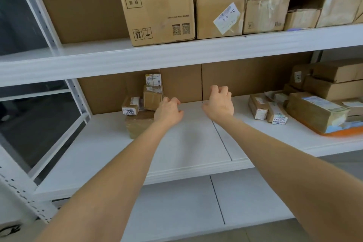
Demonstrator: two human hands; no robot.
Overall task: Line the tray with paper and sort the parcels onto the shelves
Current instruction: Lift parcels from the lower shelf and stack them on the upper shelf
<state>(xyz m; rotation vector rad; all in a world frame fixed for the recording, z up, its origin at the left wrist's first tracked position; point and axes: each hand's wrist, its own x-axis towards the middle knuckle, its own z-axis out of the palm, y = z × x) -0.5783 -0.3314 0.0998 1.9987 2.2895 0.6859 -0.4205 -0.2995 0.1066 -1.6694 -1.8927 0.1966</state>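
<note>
- Over the middle shelf (186,143), what are our hands doing?
- Both empty. Our left hand (168,113) and right hand (220,104) hover side by side, fingers loosely curled, pinching nothing.
- Parcels?
- Small stack of parcels (152,94) just left of our left hand, too close to tell if the knuckles touch. The 3004 parcel (130,108) sits further left. Two narrow parcels (265,111) lie right of our right hand, apart from it.
- Tray?
- Well right of our right hand: an orange edge (341,132) under a taped parcel (314,112). Likely the tray; the blue on it may be the paper, we can't confirm.
- Step?
- Sorting, we judge. Do it well: lift one box at a time off the top, since that stack sits unevenly, and keep the labels facing us.
- Surface, room?
- Smooth white metal, so boxes should slide easily. A seam (222,139) runs beside our right wrist. Cardboard backing (182,82) is beyond our fingertips, big cartons (159,15) above our hands, a lower shelf (176,202) beneath our forearms, a dark window (29,114) left of our left arm.
</note>
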